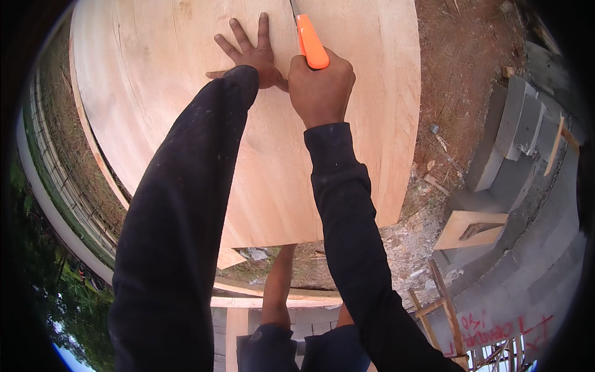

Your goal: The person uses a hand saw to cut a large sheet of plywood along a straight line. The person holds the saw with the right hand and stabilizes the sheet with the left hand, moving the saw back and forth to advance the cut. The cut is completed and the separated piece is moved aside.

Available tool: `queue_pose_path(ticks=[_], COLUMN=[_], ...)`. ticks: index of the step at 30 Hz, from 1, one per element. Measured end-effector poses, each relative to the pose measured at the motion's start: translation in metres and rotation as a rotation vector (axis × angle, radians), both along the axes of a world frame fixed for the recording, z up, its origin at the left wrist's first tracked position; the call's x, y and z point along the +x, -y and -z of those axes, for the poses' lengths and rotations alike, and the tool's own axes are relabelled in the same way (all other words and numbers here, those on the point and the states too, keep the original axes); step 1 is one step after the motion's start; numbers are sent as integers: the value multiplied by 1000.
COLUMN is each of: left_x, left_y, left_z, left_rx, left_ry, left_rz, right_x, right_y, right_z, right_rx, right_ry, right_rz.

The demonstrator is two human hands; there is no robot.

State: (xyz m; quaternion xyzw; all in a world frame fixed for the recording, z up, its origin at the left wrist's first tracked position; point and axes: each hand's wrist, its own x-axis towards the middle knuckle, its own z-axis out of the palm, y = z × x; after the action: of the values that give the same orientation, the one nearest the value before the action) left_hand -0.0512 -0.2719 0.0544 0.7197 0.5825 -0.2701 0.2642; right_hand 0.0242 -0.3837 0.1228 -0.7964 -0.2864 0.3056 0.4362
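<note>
A large pale plywood sheet (279, 180) spreads out in front of me. My left hand (255, 59) presses on it, fingers spread wide and palm down. Just to its right, my right hand (322, 87) is closed around the orange handle (312, 43) of a handsaw. The handle stands up out of my fist. A narrow strip of the saw's dark metal blade (294, 7) runs from the handle to the top edge of the picture, where the rest is cut off. Whether the blade touches the wood cannot be made out.
Reddish bare ground (462, 68) lies right of the sheet, with wood scraps. Grey concrete blocks (496, 155) are stacked farther right, and a wooden float (474, 230) rests there. A timber frame (440, 304) stands at lower right. My leg (277, 285) is below the sheet's near edge.
</note>
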Motion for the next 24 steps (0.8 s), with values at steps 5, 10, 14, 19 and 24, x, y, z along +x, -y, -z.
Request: queue_pose_path(ticks=[5,10,14,19,24], left_x=[-12,-12,-10,-19,-13], left_y=[5,4,-3,5,8], left_z=[0,11,30,10,13], left_rx=[0,-10,31,35,29], left_ry=[12,-10,0,17,2], left_rz=[26,62,101,43,44], right_x=[-34,-25,-4,-37,-32], right_y=[177,112,0,174,139], right_z=[-72,-44,3,-69,-45], right_rx=[-112,-64,80,-111,-45], right_ry=[50,-37,-38,26,-42], right_rz=[-88,10,44,-52,8])
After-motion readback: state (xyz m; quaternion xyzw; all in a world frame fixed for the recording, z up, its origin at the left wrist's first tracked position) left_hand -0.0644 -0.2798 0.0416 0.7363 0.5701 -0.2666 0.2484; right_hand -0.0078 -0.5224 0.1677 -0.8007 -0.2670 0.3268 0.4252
